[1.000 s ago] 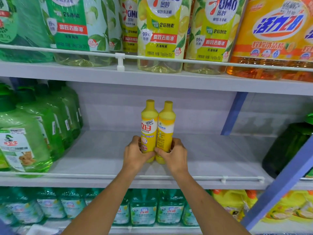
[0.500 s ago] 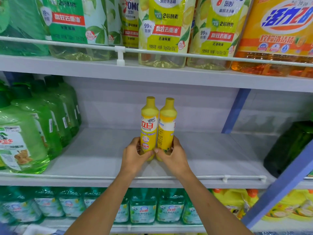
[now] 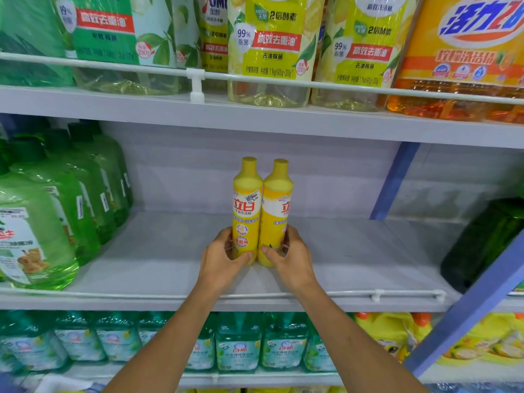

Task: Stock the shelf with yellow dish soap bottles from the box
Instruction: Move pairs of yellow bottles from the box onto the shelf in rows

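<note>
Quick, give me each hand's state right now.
Left hand: grips the left yellow bottle near its base.
Right hand: grips the right yellow bottle near its base.

The left hand (image 3: 219,258) and right hand (image 3: 292,258) cover the bases of the yellow bottles (image 3: 246,211), and the top edge crops the upper-shelf detergent packs (image 3: 269,52).

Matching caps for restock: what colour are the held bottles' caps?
Both caps are yellow, like the bottles; head view.
</note>
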Tool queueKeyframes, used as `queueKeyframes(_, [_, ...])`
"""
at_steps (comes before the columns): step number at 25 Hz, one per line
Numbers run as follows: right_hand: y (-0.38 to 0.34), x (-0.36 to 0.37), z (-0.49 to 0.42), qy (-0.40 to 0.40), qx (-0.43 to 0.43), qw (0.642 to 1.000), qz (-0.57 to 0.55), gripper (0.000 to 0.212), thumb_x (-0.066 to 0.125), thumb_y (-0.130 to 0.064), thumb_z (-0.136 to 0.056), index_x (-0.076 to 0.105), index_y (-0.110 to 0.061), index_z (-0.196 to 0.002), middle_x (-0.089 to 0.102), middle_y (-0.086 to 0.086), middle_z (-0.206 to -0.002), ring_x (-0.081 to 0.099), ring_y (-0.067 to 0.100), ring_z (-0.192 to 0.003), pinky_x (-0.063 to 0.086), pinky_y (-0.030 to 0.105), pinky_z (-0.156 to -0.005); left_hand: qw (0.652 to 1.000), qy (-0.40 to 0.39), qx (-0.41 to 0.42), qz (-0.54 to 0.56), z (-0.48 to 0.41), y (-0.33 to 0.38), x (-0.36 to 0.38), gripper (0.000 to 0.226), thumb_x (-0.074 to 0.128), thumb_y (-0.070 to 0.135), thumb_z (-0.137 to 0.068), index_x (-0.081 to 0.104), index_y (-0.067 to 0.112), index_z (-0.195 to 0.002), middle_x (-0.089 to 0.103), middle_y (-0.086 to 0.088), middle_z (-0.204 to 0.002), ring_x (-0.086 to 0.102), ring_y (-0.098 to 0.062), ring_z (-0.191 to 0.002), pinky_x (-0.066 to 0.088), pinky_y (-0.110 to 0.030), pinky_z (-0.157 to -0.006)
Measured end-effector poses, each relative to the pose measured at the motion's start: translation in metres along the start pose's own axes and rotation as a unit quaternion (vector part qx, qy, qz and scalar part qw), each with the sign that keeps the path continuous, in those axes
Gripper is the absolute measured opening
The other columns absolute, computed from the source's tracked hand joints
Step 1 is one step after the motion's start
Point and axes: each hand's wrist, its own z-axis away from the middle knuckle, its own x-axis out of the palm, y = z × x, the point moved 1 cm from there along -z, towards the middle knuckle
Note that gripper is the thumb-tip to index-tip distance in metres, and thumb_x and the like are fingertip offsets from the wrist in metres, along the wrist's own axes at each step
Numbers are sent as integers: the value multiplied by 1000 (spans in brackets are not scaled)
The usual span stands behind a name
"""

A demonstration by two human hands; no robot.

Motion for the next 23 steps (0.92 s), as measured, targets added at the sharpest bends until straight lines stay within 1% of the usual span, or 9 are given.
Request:
queueKeyframes(3, [-5,3,-4,29,14,999,33,60,90,-36,-72,60,-16,-120,70,0,-113,68,16,-98,55,25,-81,999,21,-4,-31,-4,3,0,61,92,25,-68,63,16,-122,74,4,-108,71,-11,-94,60,-33,-87])
queueKeyframes(4, [-5,4,-5,27,20,998,46,60,90,-37,-71,61,-15,-118,70,1,-111,68,17,-97,54,24,-79,999,26,-6,-46,-7,3,1,60,92,27,-67,64,16,-119,74,4,-106,71,-12,-92,60,-33,-85])
queueKeyframes(8, [-1,3,-7,-3,40,994,98,53,91,-33,-69,62,-15,-110,72,3,-106,70,21,-95,56,29,-79,995,27,-28,-93,-14,3,0,52,92,31,-66,67,14,-109,75,1,-98,71,-15,-85,55,-25,-77])
queueKeyframes(11, [-3,7,-18,1,51,992,115,54,93,-32,-67,63,-14,-109,73,5,-108,70,24,-97,56,30,-81,992,26,-40,-120,-27,1,0,49,92,33,-66,68,14,-105,75,1,-94,70,-17,-83,54,-27,-76])
queueKeyframes(13, [-2,15,-30,6,71,992,109,54,93,-33,-66,63,-17,-108,73,3,-108,71,23,-97,57,33,-83,992,31,-51,-115,-39,-3,2,48,92,36,-66,68,17,-104,75,2,-94,71,-18,-84,58,-32,-81])
queueKeyframes(16, [7,32,-54,31,73,989,123,54,91,-41,-66,64,-18,-107,72,3,-107,70,24,-98,57,37,-85,993,63,-48,-86,-58,-16,11,44,91,32,-66,68,20,-101,76,2,-93,71,-18,-84,59,-37,-82])
queueKeyframes(19, [17,47,-78,59,51,990,116,53,88,-44,-66,65,-16,-105,72,4,-105,68,25,-98,56,39,-84,995,80,-26,-58,-80,-27,16,42,90,29,-68,67,21,-102,75,6,-91,72,-16,-84,59,-35,-82])
queueKeyframes(21, [26,58,-92,72,39,991,102,52,87,-45,-66,65,-18,-104,72,2,-103,68,23,-96,56,40,-83,996,77,-9,-46,-96,-37,18,40,89,29,-70,68,21,-104,74,11,-91,71,-10,-85,59,-33,-83])
queueKeyframes(23, [29,63,-102,76,31,993,91,49,86,-44,-67,66,-20,-104,72,0,-101,69,21,-93,57,39,-82,997,77,-3,-20,-106,-43,19,40,87,31,-72,69,22,-106,75,13,-93,71,-6,-86,60,-35,-85])
